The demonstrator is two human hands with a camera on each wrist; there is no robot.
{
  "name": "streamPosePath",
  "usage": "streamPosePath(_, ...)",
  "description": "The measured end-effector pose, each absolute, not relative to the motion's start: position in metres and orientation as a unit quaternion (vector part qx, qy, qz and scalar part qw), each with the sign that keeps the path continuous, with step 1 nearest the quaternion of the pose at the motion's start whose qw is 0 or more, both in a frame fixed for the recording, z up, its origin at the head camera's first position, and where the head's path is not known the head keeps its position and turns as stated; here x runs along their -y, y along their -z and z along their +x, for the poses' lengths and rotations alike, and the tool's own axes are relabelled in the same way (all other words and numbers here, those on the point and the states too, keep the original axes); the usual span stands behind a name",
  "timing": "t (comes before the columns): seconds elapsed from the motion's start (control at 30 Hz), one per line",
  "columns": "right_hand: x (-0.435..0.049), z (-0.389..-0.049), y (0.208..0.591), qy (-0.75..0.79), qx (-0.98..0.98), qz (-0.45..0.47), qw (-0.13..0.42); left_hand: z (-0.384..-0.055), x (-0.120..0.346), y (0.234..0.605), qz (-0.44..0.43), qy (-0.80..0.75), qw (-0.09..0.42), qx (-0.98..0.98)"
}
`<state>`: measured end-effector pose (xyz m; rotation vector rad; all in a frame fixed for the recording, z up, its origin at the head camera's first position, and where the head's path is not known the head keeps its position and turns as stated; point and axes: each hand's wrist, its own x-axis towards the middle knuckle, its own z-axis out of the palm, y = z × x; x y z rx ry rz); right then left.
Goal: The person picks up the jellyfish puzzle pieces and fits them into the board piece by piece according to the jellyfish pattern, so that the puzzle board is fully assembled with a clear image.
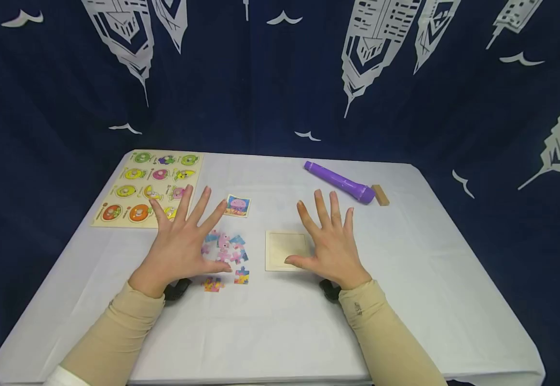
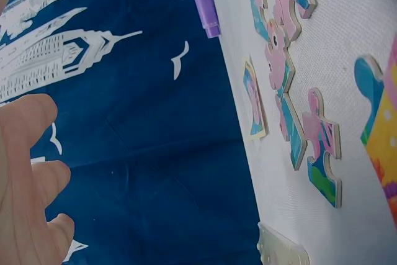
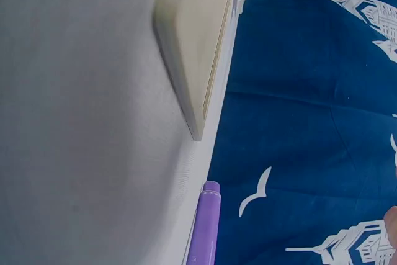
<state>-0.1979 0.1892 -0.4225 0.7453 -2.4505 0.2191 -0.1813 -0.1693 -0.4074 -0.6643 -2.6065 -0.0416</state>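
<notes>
Both hands are spread over the table with nothing held. My left hand point(image 1: 180, 246) hovers with straight fingers above a loose group of jigsaw pieces point(image 1: 224, 246) in pink, blue and yellow, partly hiding them. In the left wrist view, several puzzle pieces point(image 2: 322, 147) lie flat on the white cloth. My right hand point(image 1: 333, 246), fingers fanned out, is over the right side of a square wooden puzzle tray point(image 1: 280, 251). The tray's raised rim shows close up in the right wrist view point(image 3: 186, 48). A small picture card point(image 1: 238, 206) with a pink figure lies beyond the pieces.
At the back left lies a wooden board point(image 1: 130, 182) with fruit and vegetable pictures, partly behind the left hand. A purple microphone-shaped tube point(image 1: 337, 181) and a small brown block point(image 1: 380, 195) lie at the back right. A dark blue patterned curtain point(image 1: 251, 80) hangs behind the table.
</notes>
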Motion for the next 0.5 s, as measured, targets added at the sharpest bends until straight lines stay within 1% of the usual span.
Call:
streamPosePath(0.1, -0.189, -0.198, 0.423, -0.096, 0.92, 0.271, 0.265, -0.182, 0.17, 0.408, -0.24, 0.016, 0.223, 0.945)
streamPosePath(0.23, -0.189, -0.196, 0.425, -0.15, 0.93, 0.256, 0.219, -0.183, 0.17, 0.411, -0.236, 0.018, 0.217, 0.947)
streamPosePath(0.3, -0.189, -0.194, 0.426, -0.216, 0.927, 0.251, 0.175, -0.183, 0.171, 0.412, -0.225, 0.034, 0.201, 0.953)
streamPosePath(0.4, -0.187, -0.192, 0.43, -0.355, 0.901, 0.233, 0.095, -0.182, 0.173, 0.416, -0.199, 0.108, 0.177, 0.958)
streamPosePath(0.5, -0.186, -0.195, 0.439, -0.445, 0.874, 0.192, 0.039, -0.185, 0.177, 0.42, -0.166, 0.209, 0.174, 0.948)
